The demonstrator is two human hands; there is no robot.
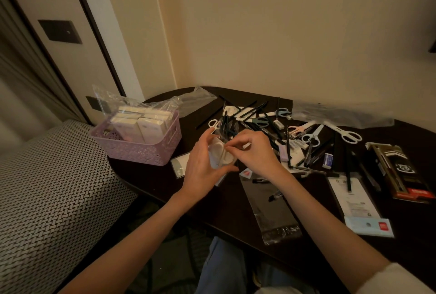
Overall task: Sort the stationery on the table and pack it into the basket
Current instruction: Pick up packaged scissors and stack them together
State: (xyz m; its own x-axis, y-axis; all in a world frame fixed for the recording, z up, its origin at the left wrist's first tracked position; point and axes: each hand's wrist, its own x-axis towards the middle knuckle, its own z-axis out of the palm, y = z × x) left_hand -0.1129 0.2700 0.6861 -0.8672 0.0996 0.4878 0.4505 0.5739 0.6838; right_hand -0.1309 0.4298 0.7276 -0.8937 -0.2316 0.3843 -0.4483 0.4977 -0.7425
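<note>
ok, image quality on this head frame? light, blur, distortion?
Head view: dim warm light, yellow cast; dark table swallows the black pens. Wide-angle bend at the edges, wall trim curves. Soft overall, plastic bag at right smeared; both hands, left and right, fairly sharp on a white case. Mild glare on the clear sleeve; basket readable.

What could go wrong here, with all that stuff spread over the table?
The basket sits at the table's left edge, so a nudge might tip it off. The scissors lie tangled among loose pens, so reaching in blind could snag a blade. Both the left hand and right hand are busy with one small white case, which might slip out.
</note>
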